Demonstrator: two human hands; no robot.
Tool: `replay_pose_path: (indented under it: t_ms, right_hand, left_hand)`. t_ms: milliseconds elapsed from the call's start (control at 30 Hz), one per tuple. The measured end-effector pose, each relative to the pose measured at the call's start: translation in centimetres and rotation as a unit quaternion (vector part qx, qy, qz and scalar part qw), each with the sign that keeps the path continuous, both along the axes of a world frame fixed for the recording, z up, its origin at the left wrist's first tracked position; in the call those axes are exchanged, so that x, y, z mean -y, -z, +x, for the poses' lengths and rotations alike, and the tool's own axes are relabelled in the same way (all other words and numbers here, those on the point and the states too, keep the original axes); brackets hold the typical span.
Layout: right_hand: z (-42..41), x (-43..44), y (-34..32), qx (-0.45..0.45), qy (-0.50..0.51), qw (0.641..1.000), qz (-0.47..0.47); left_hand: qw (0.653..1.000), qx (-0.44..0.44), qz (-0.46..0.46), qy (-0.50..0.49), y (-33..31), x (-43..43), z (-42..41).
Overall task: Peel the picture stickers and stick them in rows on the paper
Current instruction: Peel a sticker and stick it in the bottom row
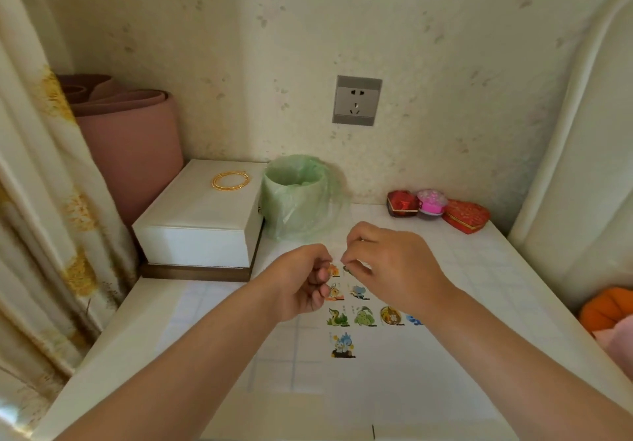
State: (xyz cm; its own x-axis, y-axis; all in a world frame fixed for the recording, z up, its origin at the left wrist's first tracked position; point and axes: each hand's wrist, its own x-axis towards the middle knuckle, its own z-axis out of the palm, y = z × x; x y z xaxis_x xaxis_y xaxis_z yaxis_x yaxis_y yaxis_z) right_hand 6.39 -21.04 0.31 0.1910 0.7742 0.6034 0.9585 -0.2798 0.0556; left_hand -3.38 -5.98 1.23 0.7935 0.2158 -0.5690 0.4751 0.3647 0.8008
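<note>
- Your left hand (301,281) and right hand (394,269) nearly meet above the paper (394,372), fingers curled.
- Your right fingertips pinch a small sticker (348,269).
- Other stickers (363,315) sit in rows beneath.

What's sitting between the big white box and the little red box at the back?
A small green-lined bin stands right beside the white box, with a gap of table before the red box. The head view shows it.

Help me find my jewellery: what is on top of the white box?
A loop of gold bangles lies on the lid of the white box, toward its back edge; nothing else shows on it. The lid is shut, so the inside is hidden.
</note>
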Motion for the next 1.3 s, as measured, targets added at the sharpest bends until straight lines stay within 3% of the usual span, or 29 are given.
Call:
replay_pose_path:
  t_ms: [100, 167, 267, 333, 400, 533, 767, 1000, 1067, 1200, 1300]
  right_hand:
    - [-0.1, 0.6, 0.3, -0.179, 0.073, 0.981, 0.027]
    - [0.1, 0.8, 0.1, -0.384, 0.101, 0.915, 0.075]
    - [0.5, 1.3, -0.3, -0.565, 0.129, 0.806, 0.119]
    - [0.6, 1.7, -0.6, -0.649, 0.13, 0.743, 0.098]
    - [0.7, 2.1, -0.5, -0.69, 0.128, 0.708, 0.076]
    - [0.6, 2.3, -0.2, -0.693, 0.129, 0.707, 0.044]
    - [0.0, 3.0, -0.1, -0.684, 0.121, 0.719, 0.01]
    - [-0.6, 3.5, 0.8, -0.574, 0.117, 0.81, -0.018]
    - [-0.8, 3.7, 1.2, -0.56, 0.109, 0.821, -0.017]
    - [-1.5, 4.1, 1.7, -0.588, 0.107, 0.801, -0.01]
    - [-1.9, 5.0, 1.5, -0.636, 0.119, 0.762, 0.019]
  left_hand:
    - [0.999, 0.004, -0.04, 0.013, 0.1, 0.1, 0.6]
    - [0.998, 0.015, -0.052, 0.029, -0.1, 0.2, 0.7]
    - [0.997, 0.06, -0.042, 0.003, -0.3, 0.0, 1.0]
    - [0.987, 0.115, 0.111, -0.02, 0.3, -0.1, 1.3]
    - [0.946, 0.166, 0.278, -0.013, 0.7, 0.1, 1.5]
    - [0.92, 0.213, 0.329, 0.033, 1.4, 0.9, 1.4]
    - [0.903, 0.174, 0.388, 0.069, 2.0, 1.3, 1.4]
    - [0.928, 0.076, 0.354, 0.088, 2.8, 2.3, 1.3]
    - [0.929, 0.065, 0.352, 0.089, 3.0, 2.9, 1.2]
    - [0.928, 0.079, 0.353, 0.088, 3.4, 3.7, 0.8]
    - [0.94, 0.099, 0.317, 0.073, 3.1, 3.9, 0.4]
